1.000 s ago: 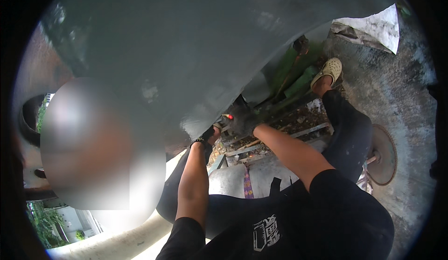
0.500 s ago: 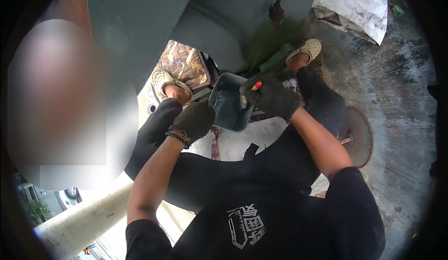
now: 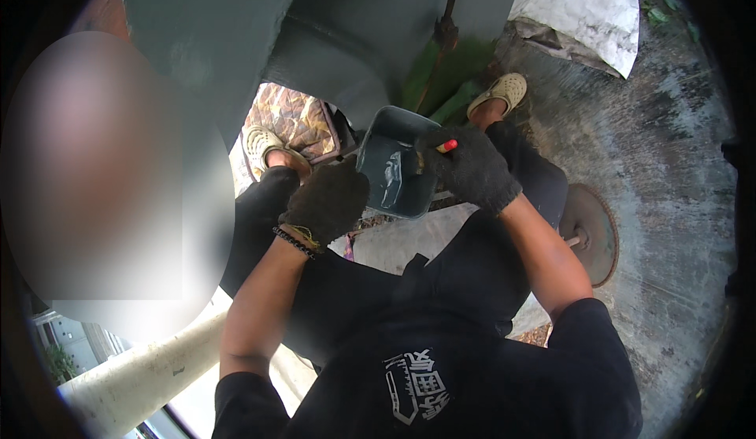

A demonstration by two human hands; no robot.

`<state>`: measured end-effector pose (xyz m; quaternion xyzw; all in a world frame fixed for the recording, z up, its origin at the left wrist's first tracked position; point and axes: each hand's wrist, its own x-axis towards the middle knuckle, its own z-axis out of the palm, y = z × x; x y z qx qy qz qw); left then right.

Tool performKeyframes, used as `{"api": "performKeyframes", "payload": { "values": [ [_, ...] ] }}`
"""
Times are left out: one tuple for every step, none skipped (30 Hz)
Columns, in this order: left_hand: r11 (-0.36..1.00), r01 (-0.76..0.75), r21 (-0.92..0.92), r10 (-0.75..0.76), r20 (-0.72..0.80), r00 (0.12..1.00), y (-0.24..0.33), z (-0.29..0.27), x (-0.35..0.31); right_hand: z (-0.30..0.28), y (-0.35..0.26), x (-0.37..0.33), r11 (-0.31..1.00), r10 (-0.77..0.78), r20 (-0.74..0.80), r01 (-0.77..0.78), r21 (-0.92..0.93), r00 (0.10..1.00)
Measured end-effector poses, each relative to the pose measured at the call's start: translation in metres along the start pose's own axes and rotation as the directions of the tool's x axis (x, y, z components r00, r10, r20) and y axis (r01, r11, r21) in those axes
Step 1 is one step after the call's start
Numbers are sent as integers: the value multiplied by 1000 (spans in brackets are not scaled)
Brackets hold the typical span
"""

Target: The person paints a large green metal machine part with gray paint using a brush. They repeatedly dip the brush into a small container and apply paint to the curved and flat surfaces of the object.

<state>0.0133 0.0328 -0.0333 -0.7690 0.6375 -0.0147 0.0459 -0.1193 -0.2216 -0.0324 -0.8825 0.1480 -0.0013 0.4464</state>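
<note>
A dark grey plastic tub [image 3: 379, 140] is held tilted between my knees, with a shiny wet patch of grey liquid inside. My left hand [image 3: 329, 201], in a dark knit glove, grips the tub's left wall. In the matching glove, my right hand [image 3: 471, 168] is closed around a brush [image 3: 447, 146] at the tub's right side. The brush's red handle end sticks out above the fist. A yellowish part of it shows at the tub's inner edge; its bristles are mostly hidden.
Large grey painted panels [image 3: 339, 53] rise in front of me, with a rusty rod [image 3: 452, 2] hanging down. A quilted patterned cloth [image 3: 293, 120] lies by my left foot. At right are a rusty round disc [image 3: 591, 234] and a dirty white sheet [image 3: 583, 14] on the stained concrete.
The tub's inside now faces me more, and the wet patch in it shows more plainly. My right hand has shifted slightly right and down with the brush. The whole view has moved a little.
</note>
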Motion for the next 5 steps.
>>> {"api": "performKeyframes", "payload": {
  "values": [
    [1000,-3,-13,3,-3,1000,1,6,4,3,12,2,1000,14,-28,-14,-5,1000],
    [1000,-9,-16,9,-12,1000,-1,11,9,10,27,3,997,-71,-129,67,-33,989],
    [998,1,57,-4,61,998,1,21,14,15,44,1,986,-158,-244,142,-83,957],
    [999,4,39,-3,-18,1000,0,28,6,12,41,0,976,-219,-294,207,-72,930],
    [1000,-2,16,4,-102,995,-1,37,1,6,40,-4,962,-273,-345,264,-74,898]
  ]
}}
